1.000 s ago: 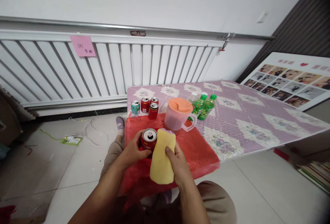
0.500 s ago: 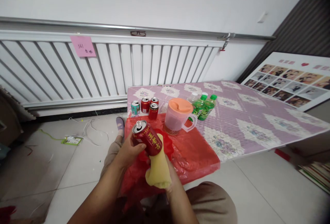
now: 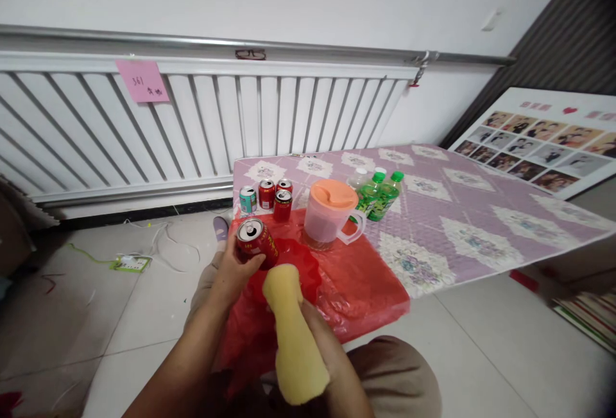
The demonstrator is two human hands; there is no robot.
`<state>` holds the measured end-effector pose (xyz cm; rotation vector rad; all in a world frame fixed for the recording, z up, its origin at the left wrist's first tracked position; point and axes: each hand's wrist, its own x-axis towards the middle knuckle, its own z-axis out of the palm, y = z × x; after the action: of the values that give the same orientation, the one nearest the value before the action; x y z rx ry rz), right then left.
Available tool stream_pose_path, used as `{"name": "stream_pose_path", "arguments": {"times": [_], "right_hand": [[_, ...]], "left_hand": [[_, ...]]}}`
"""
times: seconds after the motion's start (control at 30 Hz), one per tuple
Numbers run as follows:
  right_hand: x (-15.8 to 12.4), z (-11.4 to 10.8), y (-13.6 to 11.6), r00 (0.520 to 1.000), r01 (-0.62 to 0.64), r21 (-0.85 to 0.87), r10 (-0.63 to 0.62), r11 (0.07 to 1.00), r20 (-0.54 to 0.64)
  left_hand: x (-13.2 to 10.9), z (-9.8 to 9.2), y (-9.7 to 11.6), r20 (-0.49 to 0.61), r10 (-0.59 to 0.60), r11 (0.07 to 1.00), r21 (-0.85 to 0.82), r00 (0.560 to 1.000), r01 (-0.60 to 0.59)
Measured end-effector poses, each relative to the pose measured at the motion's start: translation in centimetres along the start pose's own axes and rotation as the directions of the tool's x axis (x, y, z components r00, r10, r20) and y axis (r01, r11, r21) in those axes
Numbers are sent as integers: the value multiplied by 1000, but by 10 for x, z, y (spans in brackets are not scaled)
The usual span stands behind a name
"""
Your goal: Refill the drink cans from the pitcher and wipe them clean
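Here's my left hand [image 3: 235, 270], fingers curled round a red can [image 3: 257, 244], tilted up beside the tabletop's [image 3: 462, 238] left edge, by the red bowl [image 3: 312, 270]! My right hand [image 3: 312, 320] carries the yellow cloth [image 3: 293, 334] over the near edge; it hides those fingers, so I can't tell their grip. Four more cans [image 3: 283, 206] stand toward the far-left corner, left of the jug [image 3: 325, 217].

The opened red can [image 3: 263, 246] tilts near the yellow cloth [image 3: 294, 334].
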<state>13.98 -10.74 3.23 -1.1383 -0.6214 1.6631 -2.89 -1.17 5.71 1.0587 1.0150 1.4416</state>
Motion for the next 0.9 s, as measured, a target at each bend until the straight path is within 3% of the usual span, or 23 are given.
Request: {"name": "stream_pose_path", "arguments": {"times": [0.13, 0.23, 0.33, 0.53, 0.77, 0.9], "right_hand": [[-4, -39, -34, 989, -22, -10, 20, 1000, -146], [3, -67, -53, 961, 22, -187, -73, 982, -267], [17, -90, -62, 937, 56, -378, -179, 924, -300], [46, -111, -68, 864, 100, -748, -430, 656, -262], [66, -119, -64, 877, 142, -844, -461, 517, -134], [71, -129, -57, 830, 137, -927, -551, 350, -85]], "left_hand": [[0, 2, -13, -9, -41, 999, 30, 999, 42], [-2, 6, -21, 13, -71, 995, 68, 997, 70], [-5, 13, -23, 32, -83, 990, 116, 996, 79], [-10, 22, -26, 58, -98, 981, 175, 993, 86], [-12, 26, -38, 84, -114, 975, 199, 990, 95], [-13, 34, -38, 86, -82, 967, 248, 993, 59]]}}
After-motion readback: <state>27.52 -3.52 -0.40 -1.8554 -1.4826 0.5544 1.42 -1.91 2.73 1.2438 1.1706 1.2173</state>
